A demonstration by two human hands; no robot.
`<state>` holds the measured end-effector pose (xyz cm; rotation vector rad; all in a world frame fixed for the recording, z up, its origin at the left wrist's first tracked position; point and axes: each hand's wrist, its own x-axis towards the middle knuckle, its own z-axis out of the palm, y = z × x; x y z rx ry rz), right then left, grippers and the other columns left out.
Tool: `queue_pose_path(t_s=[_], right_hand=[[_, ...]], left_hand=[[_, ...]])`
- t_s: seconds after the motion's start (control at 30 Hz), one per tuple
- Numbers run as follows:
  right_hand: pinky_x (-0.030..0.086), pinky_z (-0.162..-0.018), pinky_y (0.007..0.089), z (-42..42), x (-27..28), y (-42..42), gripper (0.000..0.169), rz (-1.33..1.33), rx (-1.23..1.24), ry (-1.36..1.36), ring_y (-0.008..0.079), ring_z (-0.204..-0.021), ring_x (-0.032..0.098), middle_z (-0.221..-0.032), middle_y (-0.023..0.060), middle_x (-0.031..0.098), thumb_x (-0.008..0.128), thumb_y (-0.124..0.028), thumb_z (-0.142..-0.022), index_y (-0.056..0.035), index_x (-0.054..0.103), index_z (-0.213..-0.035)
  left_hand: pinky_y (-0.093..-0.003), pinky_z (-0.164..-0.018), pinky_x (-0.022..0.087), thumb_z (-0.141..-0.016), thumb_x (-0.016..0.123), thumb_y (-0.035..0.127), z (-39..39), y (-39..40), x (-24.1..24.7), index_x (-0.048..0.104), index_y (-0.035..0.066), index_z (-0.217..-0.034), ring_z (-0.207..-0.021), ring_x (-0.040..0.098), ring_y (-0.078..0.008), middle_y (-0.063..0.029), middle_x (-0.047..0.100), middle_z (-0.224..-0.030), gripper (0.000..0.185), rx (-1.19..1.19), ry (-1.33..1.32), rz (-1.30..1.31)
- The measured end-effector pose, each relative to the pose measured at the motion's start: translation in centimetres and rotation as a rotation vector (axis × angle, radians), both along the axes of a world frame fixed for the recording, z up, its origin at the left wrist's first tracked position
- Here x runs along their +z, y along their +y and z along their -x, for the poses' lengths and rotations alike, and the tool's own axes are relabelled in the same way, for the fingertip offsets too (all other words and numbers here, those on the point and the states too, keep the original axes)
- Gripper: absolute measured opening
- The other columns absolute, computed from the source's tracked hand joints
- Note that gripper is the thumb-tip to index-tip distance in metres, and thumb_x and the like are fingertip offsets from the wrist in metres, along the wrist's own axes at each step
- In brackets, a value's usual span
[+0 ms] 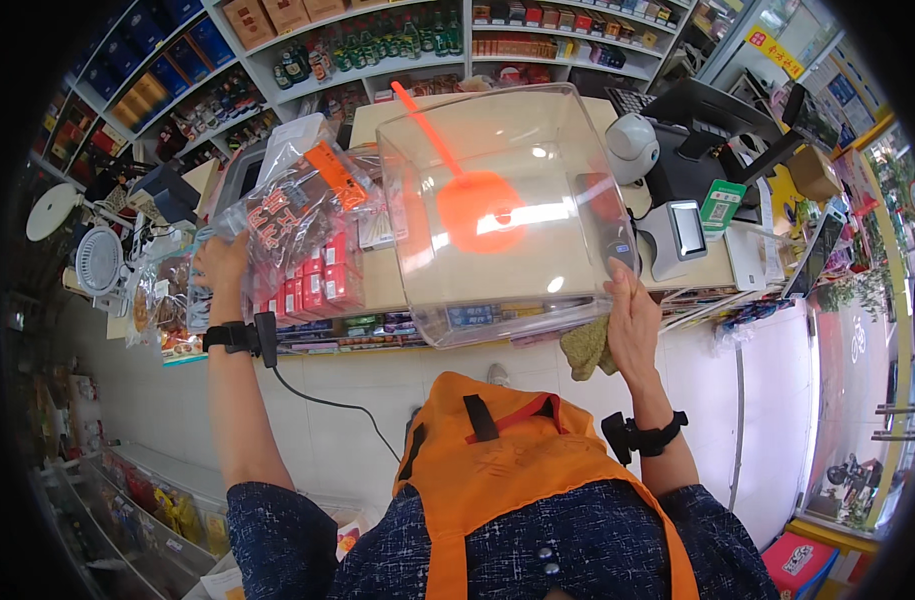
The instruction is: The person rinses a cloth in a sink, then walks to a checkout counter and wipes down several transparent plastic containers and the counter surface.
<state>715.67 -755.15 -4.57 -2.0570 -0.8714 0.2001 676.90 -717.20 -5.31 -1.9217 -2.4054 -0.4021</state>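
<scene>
My right hand (634, 324) grips the near right corner of a large clear plastic bin (547, 300), tilted over the counter's front edge. An olive-green cloth (586, 348) hangs beside that hand, below the bin's edge. Inside the bin, or seen through its wall, is an orange-red plastic scoop (481, 210) with a long handle. On the left, my left hand (223, 264) has its thumb and fingers at the bunched corner of a clear plastic bag (288, 217) of brown contents with red printing; its fingertips are partly hidden.
Red boxes (322, 281) in clear wrap sit under the bag. To the right stand a white camera (631, 146), a payment terminal (675, 240), a green code stand (721, 206) and a monitor (709, 112). A white fan (99, 259) is at far left. Shelves of bottles (367, 49) line the back.
</scene>
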Motion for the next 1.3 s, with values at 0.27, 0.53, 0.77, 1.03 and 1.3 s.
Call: queue_pose_path(t_s=[0.27, 0.53, 0.77, 1.03, 1.3], right_hand=[[0.044, -0.061, 0.0426, -3.2, -4.3, 2.4, 0.040, -0.011, 0.044, 0.068, 0.0409, -0.066, 0.056, -0.072, 0.0243, 0.056, 0.040, -0.034, -0.101, -0.0004, 0.061, -0.102], [0.044, -0.066, 0.0448, -3.8, -3.6, 3.3, 0.035, 0.055, 0.111, 0.128, 0.0436, -0.074, 0.057, -0.077, 0.0252, 0.057, 0.043, -0.030, -0.100, 0.0002, 0.062, -0.104], [0.047, -0.072, 0.0422, -3.7, -4.0, 3.2, 0.032, 0.007, 0.081, 0.107, 0.0433, -0.083, 0.059, -0.087, 0.0259, 0.060, 0.045, -0.025, -0.099, -0.0001, 0.061, -0.109], [0.046, -0.073, 0.0431, -3.6, -4.1, 3.1, 0.033, 0.028, 0.055, 0.074, 0.0441, -0.084, 0.058, -0.089, 0.0256, 0.061, 0.044, -0.027, -0.099, -0.0005, 0.061, -0.108], [0.047, -0.075, 0.0418, -3.3, -3.9, 3.5, 0.033, 0.014, 0.064, 0.079, 0.0430, -0.086, 0.058, -0.092, 0.0249, 0.062, 0.044, -0.027, -0.099, -0.0001, 0.062, -0.108]], left_hand=[[-0.0325, -0.071, 0.047, -0.085, 0.062, 0.010, -1.7, 2.0, 1.0, 0.056, 0.002, -0.090, -0.075, 0.063, -0.0221, -0.0109, 0.065, -0.081, 0.012, -0.357, -0.415, -0.502], [-0.0205, -0.072, 0.044, -0.094, 0.058, 0.011, -10.7, -1.2, 12.7, 0.057, 0.000, -0.101, -0.083, 0.057, -0.0072, -0.0054, 0.066, -0.094, 0.013, -0.697, -0.609, -0.630], [-0.0227, -0.084, 0.053, -0.095, 0.057, 0.013, -15.0, -2.1, 26.7, 0.065, 0.001, -0.106, -0.095, 0.066, -0.0127, -0.0071, 0.069, -0.103, 0.018, -1.095, -0.774, -0.617], [-0.0194, -0.057, 0.050, -0.091, 0.056, 0.000, -26.1, -5.2, 25.7, 0.062, 0.004, -0.099, -0.062, 0.060, -0.0078, -0.0013, 0.063, -0.077, 0.012, -1.420, -0.730, 0.142], [-0.0258, -0.069, 0.055, -0.090, 0.052, 0.002, -30.8, -2.8, 12.0, 0.061, 0.004, -0.105, -0.082, 0.065, -0.0099, -0.0051, 0.067, -0.090, 0.018, -1.450, -0.596, 0.763]])
